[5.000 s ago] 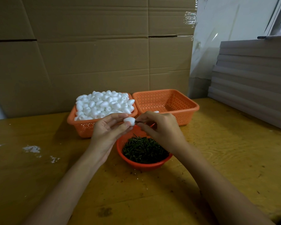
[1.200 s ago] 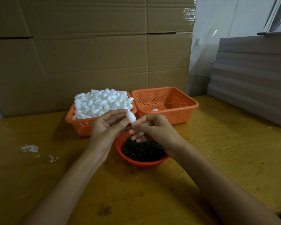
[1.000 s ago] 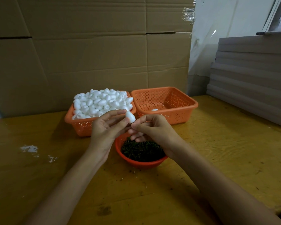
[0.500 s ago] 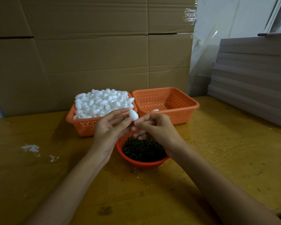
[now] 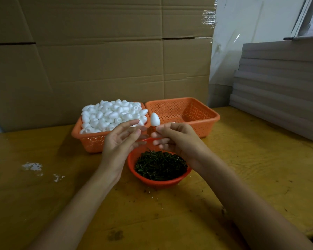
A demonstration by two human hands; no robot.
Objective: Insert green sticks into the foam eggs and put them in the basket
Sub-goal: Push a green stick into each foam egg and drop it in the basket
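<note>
My right hand (image 5: 177, 139) pinches the bottom of a white foam egg (image 5: 155, 119), which stands upright above its fingertips; the stick in it is hidden by the fingers. My left hand (image 5: 121, 139) is beside it with straight fingers, apart from the egg and holding nothing. Both hands hover above an orange bowl (image 5: 134, 156) full of short green sticks (image 5: 160, 165). Behind them an orange basket (image 5: 90, 139) is heaped with foam eggs (image 5: 112, 114). To its right stands a second orange basket (image 5: 193, 112), nearly empty.
The baskets and bowl sit on a yellow wooden table (image 5: 251, 168). A cardboard wall (image 5: 98, 60) stands close behind them. Stacked grey boards (image 5: 282, 87) lie at the right. White smears (image 5: 33, 166) mark the table at the left.
My left hand has let go of the foam egg and spread its fingers. The right hand now holds the egg alone and has lifted it slightly.
</note>
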